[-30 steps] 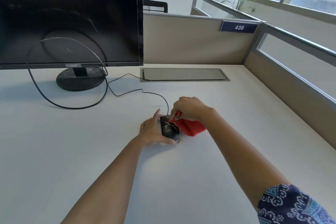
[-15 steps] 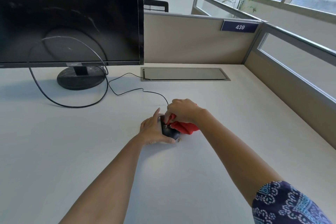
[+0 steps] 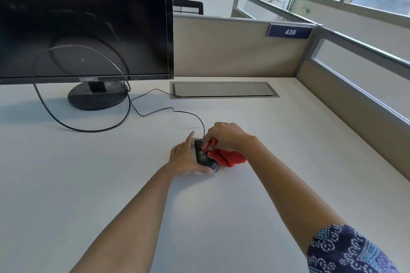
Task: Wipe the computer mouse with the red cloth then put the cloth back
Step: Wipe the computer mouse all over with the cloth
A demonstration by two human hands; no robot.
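Note:
A black wired computer mouse (image 3: pixel 204 157) lies on the white desk (image 3: pixel 221 217) near its middle. My left hand (image 3: pixel 185 157) clasps its left side, thumb along the near edge and index finger stretched forward. My right hand (image 3: pixel 226 136) pinches a bunched red cloth (image 3: pixel 226 157) and presses it onto the top right of the mouse. Most of the cloth hangs out below my right hand on the mouse's right side. The front of the mouse is hidden by my fingers.
A black monitor (image 3: pixel 84 20) on a round stand (image 3: pixel 97 97) fills the back left, with a thick black cable (image 3: pixel 88 129) looping on the desk. The thin mouse cord (image 3: pixel 155 113) runs to a grey cable hatch (image 3: pixel 224 90). Beige partitions (image 3: pixel 235 49) wall in the back and right.
My right hand with the cloth slid left onto the mouse, then pulled back slightly toward the right. The left hand has kept its hold on the mouse.

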